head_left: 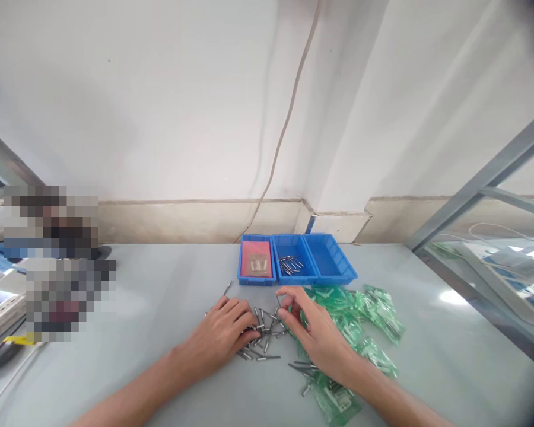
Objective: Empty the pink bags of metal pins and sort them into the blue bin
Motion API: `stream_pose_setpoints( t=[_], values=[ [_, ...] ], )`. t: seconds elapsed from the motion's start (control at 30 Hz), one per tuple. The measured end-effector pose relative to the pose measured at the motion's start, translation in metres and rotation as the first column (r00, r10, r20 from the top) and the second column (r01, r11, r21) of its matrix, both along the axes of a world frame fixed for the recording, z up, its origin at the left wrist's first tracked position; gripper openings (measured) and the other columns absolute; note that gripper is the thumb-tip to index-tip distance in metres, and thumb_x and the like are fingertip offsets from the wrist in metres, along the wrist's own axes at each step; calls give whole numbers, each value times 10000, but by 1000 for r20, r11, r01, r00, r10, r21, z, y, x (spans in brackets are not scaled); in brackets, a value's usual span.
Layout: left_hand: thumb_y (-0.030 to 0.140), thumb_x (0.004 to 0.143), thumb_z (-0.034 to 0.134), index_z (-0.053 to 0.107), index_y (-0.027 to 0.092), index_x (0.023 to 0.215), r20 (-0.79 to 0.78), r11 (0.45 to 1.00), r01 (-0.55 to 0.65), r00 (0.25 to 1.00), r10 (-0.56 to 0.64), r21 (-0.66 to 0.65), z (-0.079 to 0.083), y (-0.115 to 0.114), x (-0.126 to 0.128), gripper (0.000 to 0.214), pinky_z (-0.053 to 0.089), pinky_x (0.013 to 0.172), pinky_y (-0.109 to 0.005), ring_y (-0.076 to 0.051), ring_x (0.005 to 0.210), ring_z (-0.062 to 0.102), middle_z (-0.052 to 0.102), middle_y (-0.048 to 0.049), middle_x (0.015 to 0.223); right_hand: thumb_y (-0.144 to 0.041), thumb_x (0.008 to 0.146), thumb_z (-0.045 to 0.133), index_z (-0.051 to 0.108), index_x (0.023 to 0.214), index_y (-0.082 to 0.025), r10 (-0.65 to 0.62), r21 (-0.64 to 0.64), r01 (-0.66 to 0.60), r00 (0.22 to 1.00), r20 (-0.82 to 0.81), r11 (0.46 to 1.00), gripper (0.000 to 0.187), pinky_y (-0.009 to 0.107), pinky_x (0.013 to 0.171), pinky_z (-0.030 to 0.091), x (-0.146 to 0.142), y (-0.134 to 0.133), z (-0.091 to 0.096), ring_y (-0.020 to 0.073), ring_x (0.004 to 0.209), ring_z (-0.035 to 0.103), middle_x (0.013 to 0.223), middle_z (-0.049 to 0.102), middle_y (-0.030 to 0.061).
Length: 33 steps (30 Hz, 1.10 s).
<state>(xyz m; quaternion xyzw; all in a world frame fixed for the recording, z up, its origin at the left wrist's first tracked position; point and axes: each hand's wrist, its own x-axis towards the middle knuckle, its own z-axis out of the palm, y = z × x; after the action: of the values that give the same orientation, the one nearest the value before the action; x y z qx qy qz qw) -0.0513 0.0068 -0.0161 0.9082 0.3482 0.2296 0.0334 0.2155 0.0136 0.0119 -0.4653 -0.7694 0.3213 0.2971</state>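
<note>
A loose pile of slim metal pins (267,341) lies on the table between my hands. My left hand (226,329) rests on the pile's left side, palm down, fingers bent over the pins and thumb apart from the index finger; its fingertips are partly hidden. Over the pile's right side, my right hand (315,332) pinches one thin metal pin (278,301) between thumb and fingers. More pins fill the middle blue bin (296,242). Green plastic bags (351,314), some with metal parts inside, are spread beside and beneath my right hand.
The left blue bin (244,280) holds a pink sheet (256,248) and a small clear bag of parts. Another blue bin (329,255) adjoins on the right. Metal frame bars (476,181) flank the table. A white power strip (4,314) and cables are at far left.
</note>
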Motion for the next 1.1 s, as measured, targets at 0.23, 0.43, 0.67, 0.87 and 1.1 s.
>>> stream_pose_setpoints(
  t=[0.23,0.43,0.67,0.87,1.1],
  values=[
    [371,1193,371,597,188,1021,-37,1000,-3,999,2,-6,1,-1,-1,338,407,784,-342,-195,821,569,628,-30,960,-365,1136,477,728,1112,-285,-8,-14,7,996,-86,1000,265,307,771,526,1,4,6,229,958,706,1062,773,37],
    [375,1194,362,595,193,1019,-21,1000,-20,1000,20,19,1,-1,-1,344,404,779,-342,-199,814,549,638,-30,956,-310,1099,521,752,1113,-300,-35,-61,28,993,-116,998,232,287,708,496,1,4,5,211,901,694,1048,786,9],
    [379,1192,379,593,197,1029,23,999,-32,999,32,11,0,0,-2,325,414,787,-339,-199,836,567,652,-30,958,-298,1055,593,745,1055,-301,-65,-91,56,993,-97,994,152,271,615,420,0,5,3,182,770,623,928,759,-20],
    [325,1181,434,568,200,1040,91,998,-44,995,49,-54,2,-1,-2,231,397,789,-335,-201,850,568,654,-27,990,-345,1069,588,735,1095,-300,-72,-143,52,987,-142,988,156,279,691,455,1,7,4,188,828,652,969,779,-19],
    [294,1164,483,584,208,1050,140,997,-43,989,51,-58,4,-1,-1,176,393,790,-331,-207,844,573,666,-30,989,-371,1079,566,728,1116,-293,-74,-184,37,978,-195,982,184,301,775,495,4,6,3,212,920,699,1024,795,0]
  ],
)
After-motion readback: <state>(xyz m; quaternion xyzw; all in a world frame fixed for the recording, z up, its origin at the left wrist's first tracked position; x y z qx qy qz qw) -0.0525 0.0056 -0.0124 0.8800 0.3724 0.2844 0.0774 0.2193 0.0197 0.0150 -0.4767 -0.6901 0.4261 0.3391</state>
